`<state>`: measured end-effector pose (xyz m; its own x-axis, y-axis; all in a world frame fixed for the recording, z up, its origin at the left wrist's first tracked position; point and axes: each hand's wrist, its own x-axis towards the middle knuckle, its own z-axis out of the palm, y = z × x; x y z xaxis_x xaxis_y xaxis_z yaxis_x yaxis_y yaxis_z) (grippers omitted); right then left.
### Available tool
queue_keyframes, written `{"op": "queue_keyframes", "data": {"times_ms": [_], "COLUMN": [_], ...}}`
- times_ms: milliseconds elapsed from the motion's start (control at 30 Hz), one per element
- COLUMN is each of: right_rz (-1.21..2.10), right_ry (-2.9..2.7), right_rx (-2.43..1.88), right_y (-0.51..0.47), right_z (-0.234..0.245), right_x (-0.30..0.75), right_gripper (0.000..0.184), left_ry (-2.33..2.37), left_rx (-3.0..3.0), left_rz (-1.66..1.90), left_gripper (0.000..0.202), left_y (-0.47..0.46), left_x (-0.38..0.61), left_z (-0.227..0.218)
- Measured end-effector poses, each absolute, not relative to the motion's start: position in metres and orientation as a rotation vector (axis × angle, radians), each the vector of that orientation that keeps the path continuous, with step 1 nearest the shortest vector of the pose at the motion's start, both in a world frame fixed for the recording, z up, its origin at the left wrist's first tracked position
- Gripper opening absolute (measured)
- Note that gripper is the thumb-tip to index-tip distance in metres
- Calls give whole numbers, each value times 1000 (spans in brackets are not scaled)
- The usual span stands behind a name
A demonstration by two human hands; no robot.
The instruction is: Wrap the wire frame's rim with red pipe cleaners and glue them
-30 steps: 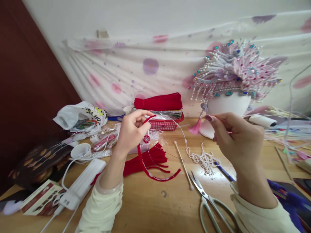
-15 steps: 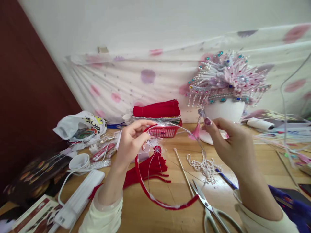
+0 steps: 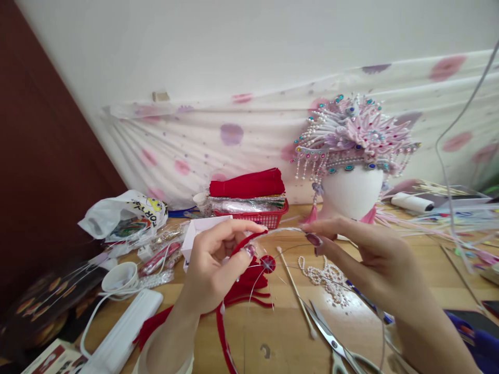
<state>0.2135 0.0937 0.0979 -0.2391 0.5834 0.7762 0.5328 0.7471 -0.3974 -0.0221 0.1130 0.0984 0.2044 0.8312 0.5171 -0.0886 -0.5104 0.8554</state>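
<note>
In the head view, my left hand (image 3: 212, 262) pinches a curved red velvet strip (image 3: 223, 332) with whitish patches along its inner side. From those fingers a bare wire (image 3: 286, 229) arches to my right hand (image 3: 370, 259), whose thumb and forefinger are closed on it. Thin loose wires trail below both hands. A small red disc with a silvery centre (image 3: 267, 264) shows between the hands, and red velvet strips (image 3: 249, 288) lie beneath my left hand. Strings of white beads (image 3: 329, 280), a thin white-tipped stick (image 3: 294, 288) and scissors (image 3: 331, 340) lie on the table near my right hand.
A red basket (image 3: 265, 218) with red velvet bundles stands at the back. Right of it, a white head stand (image 3: 351, 192) bears a pink beaded headdress (image 3: 362, 135). At left are a power strip (image 3: 125, 332), a paper cup (image 3: 119, 278) and a plastic bag (image 3: 125, 215).
My right hand has come down and left, closing in on my left hand, and now grips the wire. The hoop's lower part has dropped nearer to me. The view has tilted up slightly.
</note>
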Motion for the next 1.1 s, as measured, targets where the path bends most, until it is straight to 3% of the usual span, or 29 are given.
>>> {"op": "queue_keyframes", "data": {"times_ms": [633,1100], "right_rz": [-13,-33], "right_ry": [-1894,-1872], "right_rx": [-829,-865], "right_y": [85,84], "right_z": [101,101], "right_x": [216,216], "right_gripper": [33,27], "left_ry": [779,784], "left_rx": [1731,1766], "left_rz": [1496,1509], "left_gripper": [22,24], "left_y": [101,102], "left_x": [-19,-20], "left_z": [94,93]}}
